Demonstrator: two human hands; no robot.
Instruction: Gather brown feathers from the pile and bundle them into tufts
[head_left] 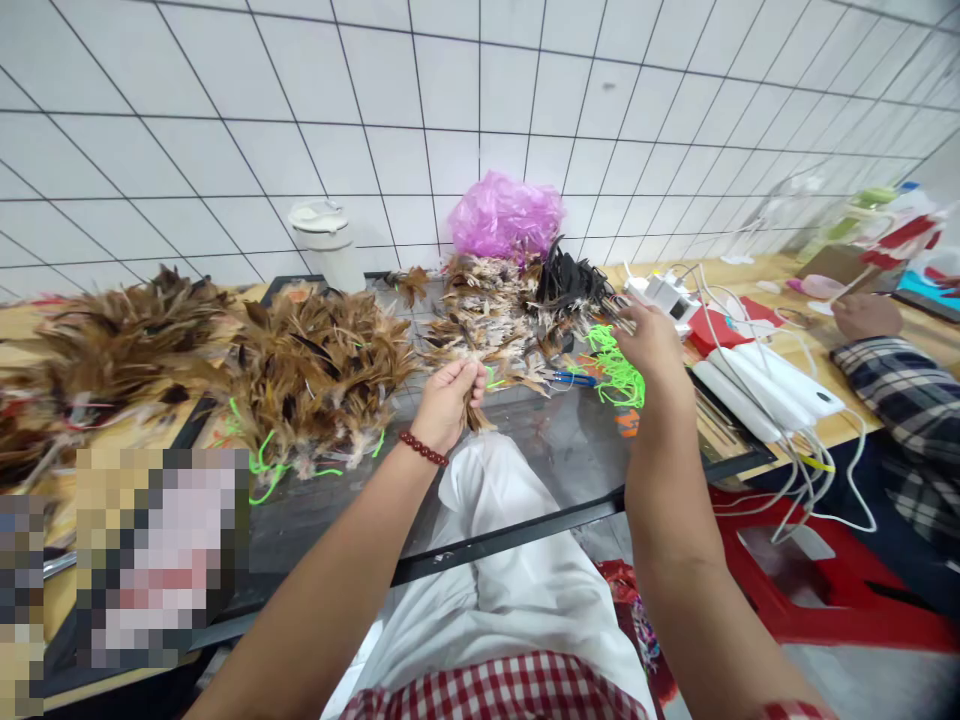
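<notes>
My left hand (448, 398), with a dark red bead bracelet (424, 449) at its wrist, is closed in a pinch on a small bunch of brown feathers (478, 418) whose ends point down. A bit of bright green string shows beside its fingertips. My right hand (652, 340) reaches to the right, its fingers drawn together by the stem ends of the black feathers (566, 285); what is between them is unclear. Below that hand lies a heap of green strings (621, 372), and left of it blue-handled snips (574, 379). Pale-based feathers (480, 325) spread beyond my left hand.
Large brown feather piles (315, 360) cover the left side. Against the tiled wall stand a white lidded bin (326, 245) and a pink plastic bag (506, 215). On the right are a white power strip (780, 385), tangled cables, and another person's plaid sleeve (900, 385).
</notes>
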